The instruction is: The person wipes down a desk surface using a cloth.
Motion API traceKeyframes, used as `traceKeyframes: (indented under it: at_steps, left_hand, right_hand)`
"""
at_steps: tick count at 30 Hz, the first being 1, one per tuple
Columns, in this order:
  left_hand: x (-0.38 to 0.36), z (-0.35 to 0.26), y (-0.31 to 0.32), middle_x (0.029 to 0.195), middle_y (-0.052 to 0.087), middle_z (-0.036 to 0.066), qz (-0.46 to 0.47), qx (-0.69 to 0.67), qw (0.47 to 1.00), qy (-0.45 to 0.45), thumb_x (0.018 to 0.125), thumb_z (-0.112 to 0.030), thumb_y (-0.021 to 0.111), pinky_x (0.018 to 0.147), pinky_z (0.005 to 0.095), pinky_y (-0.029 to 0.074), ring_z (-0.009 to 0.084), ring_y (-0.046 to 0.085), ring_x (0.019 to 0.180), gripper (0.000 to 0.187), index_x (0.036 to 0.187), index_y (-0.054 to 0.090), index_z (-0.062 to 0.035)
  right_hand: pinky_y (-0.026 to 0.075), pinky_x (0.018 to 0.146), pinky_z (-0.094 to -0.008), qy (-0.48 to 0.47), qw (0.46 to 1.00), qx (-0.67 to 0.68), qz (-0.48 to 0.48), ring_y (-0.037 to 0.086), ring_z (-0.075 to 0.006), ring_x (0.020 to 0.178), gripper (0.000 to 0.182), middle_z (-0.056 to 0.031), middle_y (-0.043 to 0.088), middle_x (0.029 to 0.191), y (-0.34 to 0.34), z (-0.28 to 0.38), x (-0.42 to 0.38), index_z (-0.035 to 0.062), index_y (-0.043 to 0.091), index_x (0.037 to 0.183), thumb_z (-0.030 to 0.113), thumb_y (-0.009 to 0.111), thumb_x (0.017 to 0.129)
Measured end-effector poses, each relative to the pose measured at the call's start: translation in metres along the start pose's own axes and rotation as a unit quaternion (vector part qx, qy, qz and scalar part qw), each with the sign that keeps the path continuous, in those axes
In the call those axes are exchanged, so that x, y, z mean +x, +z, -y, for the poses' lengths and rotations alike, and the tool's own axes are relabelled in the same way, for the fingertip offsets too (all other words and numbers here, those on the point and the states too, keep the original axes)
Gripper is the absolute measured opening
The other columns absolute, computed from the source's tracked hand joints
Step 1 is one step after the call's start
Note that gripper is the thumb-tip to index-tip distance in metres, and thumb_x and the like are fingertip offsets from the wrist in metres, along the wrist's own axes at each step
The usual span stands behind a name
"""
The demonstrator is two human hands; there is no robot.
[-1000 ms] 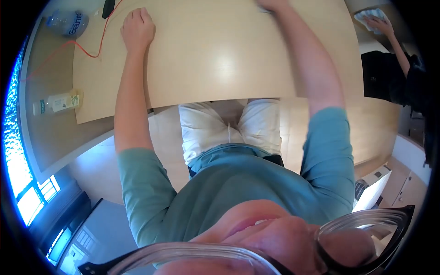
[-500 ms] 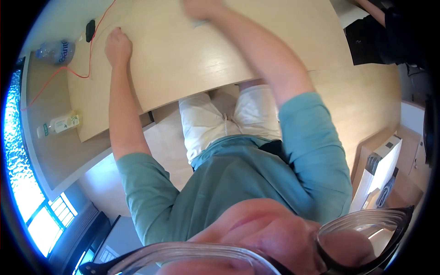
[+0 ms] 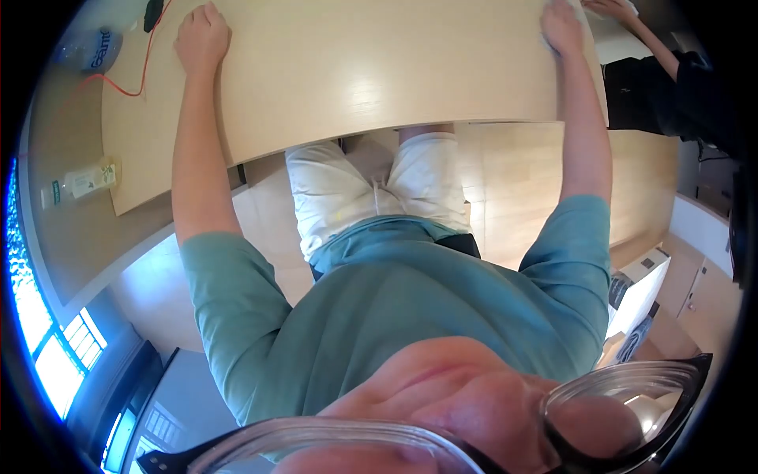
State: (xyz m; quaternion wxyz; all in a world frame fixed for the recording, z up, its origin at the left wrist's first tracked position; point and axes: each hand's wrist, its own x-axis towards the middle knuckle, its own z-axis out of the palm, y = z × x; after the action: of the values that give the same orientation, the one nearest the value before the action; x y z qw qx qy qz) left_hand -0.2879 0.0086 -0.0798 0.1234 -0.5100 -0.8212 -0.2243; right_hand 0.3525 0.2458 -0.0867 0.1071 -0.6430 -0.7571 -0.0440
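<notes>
My left hand [image 3: 203,35] rests in a loose fist on the pale wooden table [image 3: 355,71], right of a red cable [image 3: 147,67]; nothing shows in it. At the table's right end, my right hand [image 3: 562,30] presses down on a thin white cloth [image 3: 545,38]. Only slivers of the cloth stick out around the fingers, so its full shape is hidden.
A large plastic bottle [image 3: 99,49] and a smaller clear bottle with a pale label [image 3: 91,182] stand at the left. A black object [image 3: 153,14] lies by the cable. Beyond the right edge is another person's hand [image 3: 612,8] and dark clothing [image 3: 643,91].
My right hand has swept from the middle of the table to its right end, taking the white cloth along. My left hand has stayed on the table at the left, still closed.
</notes>
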Motion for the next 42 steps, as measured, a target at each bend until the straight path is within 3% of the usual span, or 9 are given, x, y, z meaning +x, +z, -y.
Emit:
traceKeyframes:
  at_steps: [6,10,12,19,20,28,33,39,42]
  left_hand:
    - [-0.005,0.0,-0.004,0.137,0.065,0.017,0.018,0.006,1.0,-0.002,0.109,-0.044,0.028,0.107,0.0514,0.045,0.0404,0.058,0.128,0.058,0.133,0.066,-0.008]
    - [-0.005,-0.004,-0.016,0.135,0.067,0.018,0.032,-0.058,0.997,-0.025,0.109,-0.043,0.028,0.106,0.0524,0.044,0.0416,0.058,0.127,0.057,0.127,0.068,-0.0066]
    - [-0.005,0.0,-0.016,0.132,0.068,0.02,0.02,-0.087,0.996,-0.018,0.108,-0.041,0.027,0.104,0.0547,0.045,0.0435,0.059,0.124,0.056,0.121,0.068,-0.0056]
    - [-0.008,0.002,-0.014,0.128,0.07,0.018,-0.005,-0.087,0.996,0.017,0.107,-0.036,0.029,0.101,0.0543,0.046,0.0433,0.061,0.12,0.052,0.117,0.069,-0.0052]
    - [-0.008,0.004,-0.011,0.126,0.07,0.018,-0.007,-0.086,0.996,0.023,0.107,-0.036,0.03,0.1,0.0545,0.047,0.0429,0.061,0.119,0.05,0.116,0.069,-0.0053]
    - [-0.01,0.008,-0.007,0.129,0.067,0.023,-0.005,-0.042,0.999,0.013,0.109,-0.036,0.038,0.106,0.051,0.045,0.0424,0.059,0.123,0.049,0.125,0.066,-0.0003]
    - [-0.018,-0.009,-0.022,0.114,0.068,0.027,-0.019,0.011,0.998,0.054,0.107,-0.022,0.039,0.1,0.0523,0.048,0.0451,0.061,0.112,0.037,0.108,0.067,0.0034]
    - [-0.01,0.004,-0.007,0.109,0.069,0.025,-0.021,0.073,0.993,0.085,0.107,-0.023,0.04,0.093,0.0551,0.05,0.0452,0.064,0.103,0.036,0.102,0.066,0.0015]
    - [-0.004,0.005,-0.01,0.111,0.07,0.025,-0.023,0.059,0.992,0.111,0.107,-0.024,0.039,0.092,0.0561,0.051,0.0444,0.065,0.102,0.037,0.104,0.066,0.001]
  right_hand:
    - [0.038,0.118,-0.0499,-0.268,0.954,0.109,-0.083,0.055,-0.0408,0.134,0.051,-0.0283,0.057,0.146,-0.004,0.299,-0.105,-0.0058,0.048,0.148,0.016,0.039,0.103]
    - [0.041,0.112,-0.0527,-0.423,0.875,0.219,0.09,0.055,-0.0368,0.134,0.046,-0.0194,0.06,0.144,-0.078,0.449,-0.23,0.0007,0.059,0.138,0.018,0.053,0.095]
    - [0.034,0.119,-0.0547,-0.437,0.857,0.269,-0.054,0.047,-0.0369,0.144,0.046,-0.0184,0.054,0.152,-0.044,0.497,-0.285,0.0012,0.057,0.141,0.021,0.049,0.1]
    - [0.034,0.122,-0.0502,-0.374,0.879,0.265,0.131,0.049,-0.0348,0.144,0.05,-0.0221,0.056,0.15,-0.063,0.38,-0.2,-0.0032,0.055,0.142,0.024,0.05,0.101]
    - [0.046,0.106,-0.0494,-0.373,0.893,0.249,-0.041,0.064,-0.0375,0.12,0.037,-0.0216,0.068,0.127,-0.039,0.341,-0.185,-0.002,0.065,0.121,0.02,0.054,0.093]
    - [0.032,0.122,-0.0485,-0.055,0.997,0.0,-0.048,0.038,-0.0351,0.151,0.062,-0.0183,0.043,0.163,-0.007,-0.053,-0.077,0.0022,0.041,0.157,0.04,0.034,0.109]
    - [0.035,0.12,-0.0498,0.025,0.994,-0.098,-0.038,0.042,-0.0364,0.148,0.062,-0.0185,0.046,0.161,-0.025,-0.027,-0.107,0.0022,0.039,0.157,0.04,0.034,0.108]
    - [0.042,0.112,-0.05,-0.322,0.938,0.088,-0.099,0.056,-0.0356,0.132,0.046,-0.0208,0.059,0.144,-0.04,0.254,-0.184,-0.0045,0.059,0.136,0.022,0.049,0.1]
    - [0.037,0.118,-0.0495,-0.435,0.872,0.213,0.075,0.056,-0.0343,0.134,0.047,-0.0177,0.06,0.145,-0.073,0.398,-0.24,-0.0022,0.062,0.135,0.025,0.055,0.097]
